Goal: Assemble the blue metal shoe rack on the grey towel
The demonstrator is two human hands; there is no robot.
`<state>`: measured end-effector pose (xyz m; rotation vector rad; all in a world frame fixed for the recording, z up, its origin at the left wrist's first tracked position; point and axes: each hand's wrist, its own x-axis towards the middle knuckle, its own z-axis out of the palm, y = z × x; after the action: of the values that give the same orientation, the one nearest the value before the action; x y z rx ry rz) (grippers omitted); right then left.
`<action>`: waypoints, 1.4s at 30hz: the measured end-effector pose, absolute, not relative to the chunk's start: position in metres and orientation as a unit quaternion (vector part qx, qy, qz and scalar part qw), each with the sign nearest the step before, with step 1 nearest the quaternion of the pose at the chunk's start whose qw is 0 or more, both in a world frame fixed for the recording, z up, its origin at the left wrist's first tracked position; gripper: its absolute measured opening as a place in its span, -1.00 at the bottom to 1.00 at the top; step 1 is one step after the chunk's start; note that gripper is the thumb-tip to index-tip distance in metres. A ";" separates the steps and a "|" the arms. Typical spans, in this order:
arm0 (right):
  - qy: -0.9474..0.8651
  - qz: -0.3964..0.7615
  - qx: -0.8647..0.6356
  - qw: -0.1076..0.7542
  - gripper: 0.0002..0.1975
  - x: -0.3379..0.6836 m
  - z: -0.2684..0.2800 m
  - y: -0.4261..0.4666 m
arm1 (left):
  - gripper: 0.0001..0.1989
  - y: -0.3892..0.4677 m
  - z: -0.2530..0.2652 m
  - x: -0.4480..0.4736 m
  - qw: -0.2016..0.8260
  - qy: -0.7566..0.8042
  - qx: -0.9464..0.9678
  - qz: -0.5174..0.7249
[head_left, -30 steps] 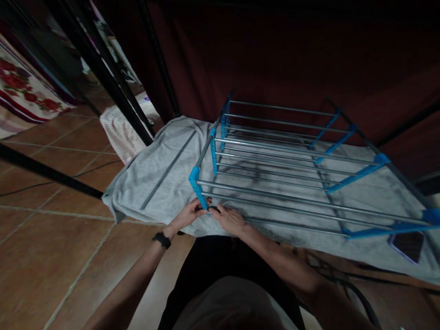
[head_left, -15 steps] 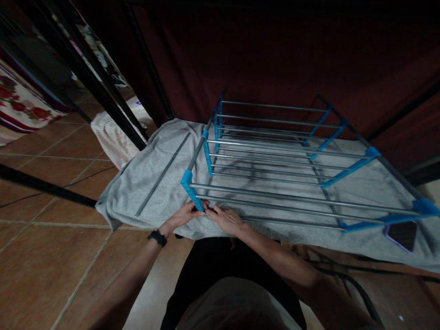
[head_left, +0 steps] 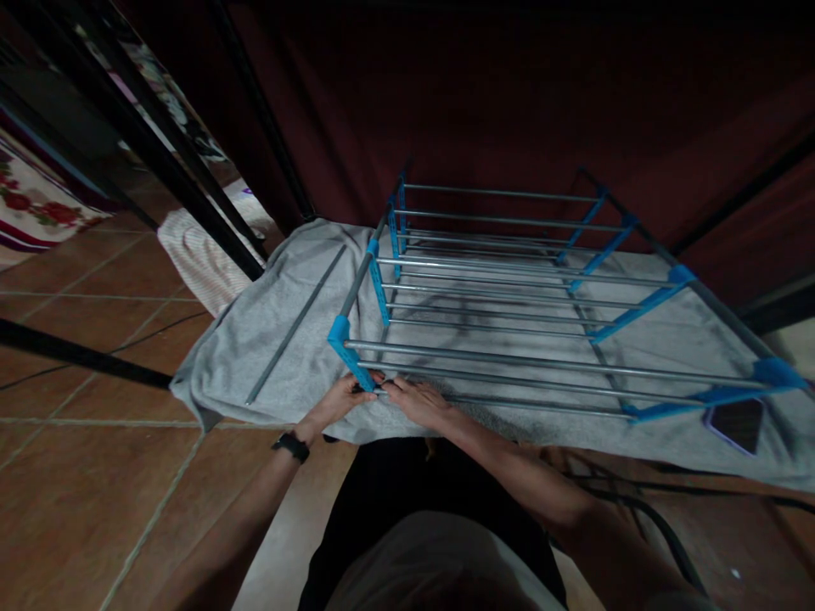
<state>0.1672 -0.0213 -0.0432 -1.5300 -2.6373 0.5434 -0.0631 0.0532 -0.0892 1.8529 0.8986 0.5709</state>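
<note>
Left hand point(head_left: 344, 400): fingers wrapped around the bottom end of the slotted blue plastic bracket point(head_left: 355, 358) at the near-left corner. Right hand point(head_left: 417, 400): fingers curled over the lowest grey metal rod, right beside that bracket; can't tell if it's a firm pinch, fingertips hide the contact.

Looks like a joint adjustment where rod meets bracket. To do it well: left hand braces the bracket so it can't twist, right hand keeps the rod in line with the socket and pushes straight along its length, no sideways prying on the plastic. Worth checking the far end of that rod hasn't slipped. Can't see if it's seated.

Location: rack of grey metal rods and blue brackets point(head_left: 541, 299) sits on the grey cloth point(head_left: 299, 373), in front of the person and mostly to the right.

Orientation: rack's rods run left-right across the person, dropping slightly toward the right in view. Held bracket slants from its upper-left corner down-right into the hands.
</note>
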 end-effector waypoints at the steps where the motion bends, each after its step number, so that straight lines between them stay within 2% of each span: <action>1: -0.850 0.175 -0.497 0.023 -0.59 0.167 -0.043 -0.021 | -0.56 0.053 -0.090 -0.063 0.479 0.368 0.760 0.238; 9: -0.836 0.185 -0.516 0.021 -0.67 0.166 -0.036 -0.019 | -0.57 0.053 -0.094 -0.063 0.463 0.366 0.765 0.258; 42: -0.836 0.162 -0.523 0.039 -0.69 0.170 -0.036 -0.025 | -0.54 0.052 -0.093 -0.062 0.430 0.408 0.758 0.272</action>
<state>0.1696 -0.0245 -0.0364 -1.6048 -2.5630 0.4966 -0.0619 0.0520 -0.0931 1.8909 1.0174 0.6794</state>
